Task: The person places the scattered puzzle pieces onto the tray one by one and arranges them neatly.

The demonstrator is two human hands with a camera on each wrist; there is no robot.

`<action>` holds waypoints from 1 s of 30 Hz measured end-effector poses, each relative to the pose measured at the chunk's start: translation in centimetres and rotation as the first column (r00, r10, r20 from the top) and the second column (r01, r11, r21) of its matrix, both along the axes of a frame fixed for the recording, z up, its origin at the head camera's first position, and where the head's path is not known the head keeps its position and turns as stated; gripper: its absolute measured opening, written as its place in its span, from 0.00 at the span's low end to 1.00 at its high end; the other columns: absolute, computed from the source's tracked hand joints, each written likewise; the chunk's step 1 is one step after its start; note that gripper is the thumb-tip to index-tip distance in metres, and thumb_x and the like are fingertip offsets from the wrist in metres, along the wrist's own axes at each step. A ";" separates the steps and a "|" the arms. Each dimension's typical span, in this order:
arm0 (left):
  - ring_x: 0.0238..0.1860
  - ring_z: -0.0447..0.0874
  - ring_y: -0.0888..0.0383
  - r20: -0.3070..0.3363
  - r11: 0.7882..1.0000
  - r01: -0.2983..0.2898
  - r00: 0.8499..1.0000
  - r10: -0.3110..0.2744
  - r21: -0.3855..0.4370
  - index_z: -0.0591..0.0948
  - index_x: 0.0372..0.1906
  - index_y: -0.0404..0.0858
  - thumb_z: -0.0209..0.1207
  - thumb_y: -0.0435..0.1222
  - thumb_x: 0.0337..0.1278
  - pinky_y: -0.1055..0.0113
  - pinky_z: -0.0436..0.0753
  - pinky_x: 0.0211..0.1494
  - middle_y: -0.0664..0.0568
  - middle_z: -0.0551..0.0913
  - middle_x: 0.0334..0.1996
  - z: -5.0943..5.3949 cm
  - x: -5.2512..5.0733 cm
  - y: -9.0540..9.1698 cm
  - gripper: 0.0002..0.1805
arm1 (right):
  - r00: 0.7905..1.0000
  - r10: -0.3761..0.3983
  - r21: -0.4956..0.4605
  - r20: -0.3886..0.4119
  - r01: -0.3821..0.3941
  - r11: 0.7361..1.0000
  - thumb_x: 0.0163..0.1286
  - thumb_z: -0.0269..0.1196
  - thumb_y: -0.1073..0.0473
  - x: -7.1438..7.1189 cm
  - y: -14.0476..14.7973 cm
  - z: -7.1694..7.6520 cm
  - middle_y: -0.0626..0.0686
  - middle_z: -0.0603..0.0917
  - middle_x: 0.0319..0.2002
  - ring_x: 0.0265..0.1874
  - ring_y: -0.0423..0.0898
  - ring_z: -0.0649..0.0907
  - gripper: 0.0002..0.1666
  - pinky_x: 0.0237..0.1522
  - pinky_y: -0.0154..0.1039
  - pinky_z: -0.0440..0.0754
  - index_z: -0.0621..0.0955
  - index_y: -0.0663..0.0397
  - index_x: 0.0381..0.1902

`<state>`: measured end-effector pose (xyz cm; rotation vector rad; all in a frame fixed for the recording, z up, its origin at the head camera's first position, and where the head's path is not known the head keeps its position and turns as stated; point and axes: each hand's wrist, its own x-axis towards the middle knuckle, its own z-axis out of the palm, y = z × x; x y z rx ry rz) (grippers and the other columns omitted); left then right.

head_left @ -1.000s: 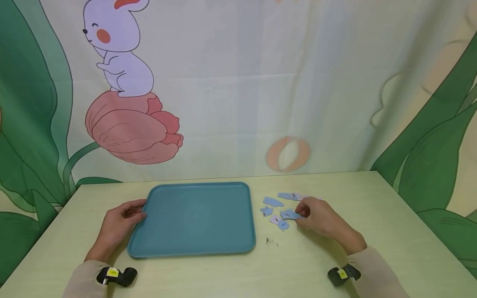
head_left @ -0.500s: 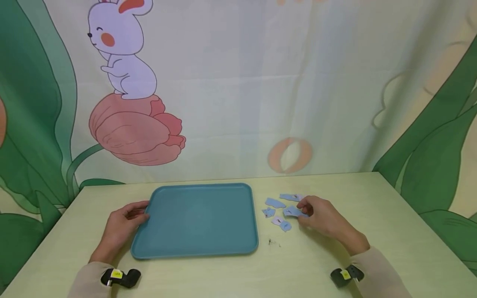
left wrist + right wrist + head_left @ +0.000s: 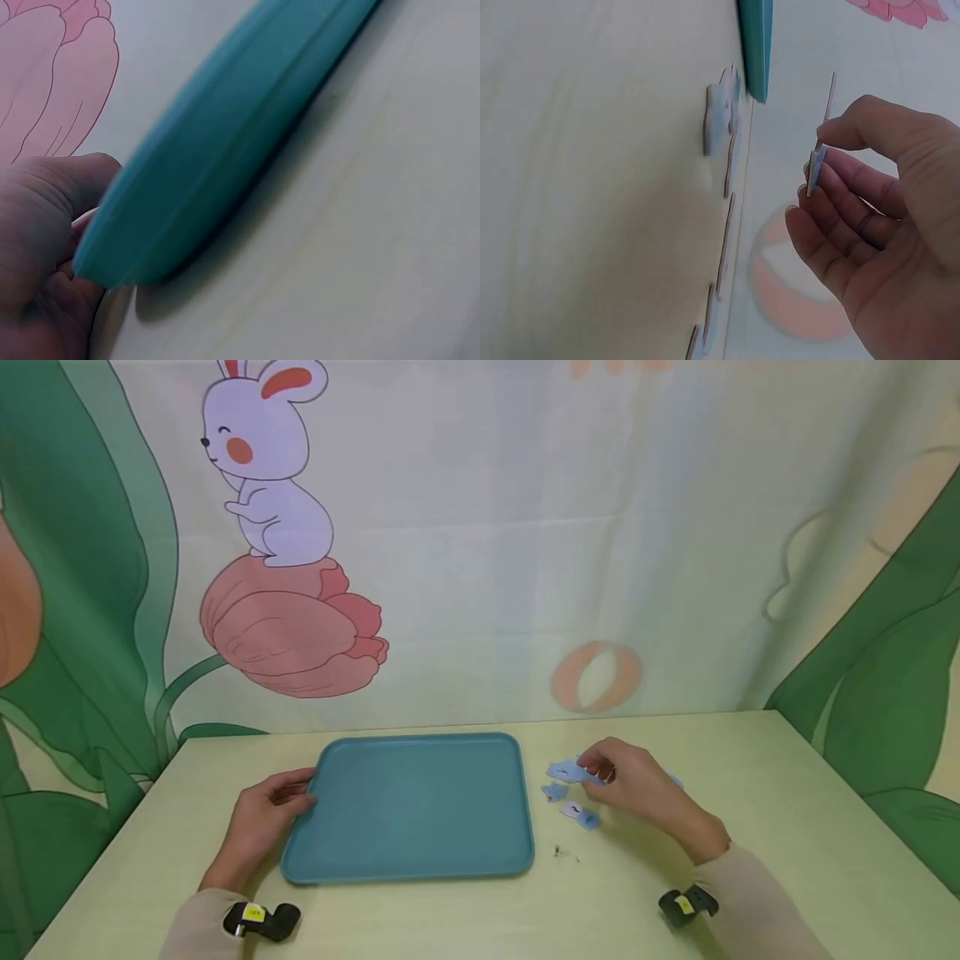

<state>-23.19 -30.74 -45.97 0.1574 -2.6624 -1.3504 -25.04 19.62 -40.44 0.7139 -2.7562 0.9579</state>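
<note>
My left hand (image 3: pixel 258 818) grips the left edge of a teal rectangular tray (image 3: pixel 412 810), which lies on the table. In the left wrist view the thumb and fingers close around the corner of that tray (image 3: pixel 202 142). To the tray's right, my right hand (image 3: pixel 637 785) pinches a flat light-blue puzzle piece (image 3: pixel 564 771) with a small dark mark. The right wrist view shows this piece (image 3: pixel 829 105) edge-on between thumb and fingertips, lifted off the table; it may be two joined pieces.
Below the held piece lie a small blue piece (image 3: pixel 555 792) and a pale-and-blue piece (image 3: pixel 588 819). Another blue piece (image 3: pixel 675 779) shows behind the right wrist. Dark specks (image 3: pixel 558 852) mark the pale table. A printed curtain (image 3: pixel 465 568) hangs at the back.
My right hand has lifted the blue puzzle piece and carried it slightly up and left, over the other pieces. The left hand keeps its hold on the tray. The head view has shifted.
</note>
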 end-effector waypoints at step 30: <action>0.61 0.82 0.39 -0.020 1.000 0.027 0.999 -0.026 0.015 0.78 0.70 0.29 0.64 0.31 0.72 0.82 0.78 0.48 0.32 0.82 0.62 0.2 0.1 -0.1 0.25 | 0.975 0.218 0.065 0.036 -0.220 0.973 0.69 0.71 0.66 -2.4 -12.4 2.0 0.49 0.83 0.40 0.39 0.45 0.82 0.12 0.46 0.38 0.84 0.87 0.61 0.49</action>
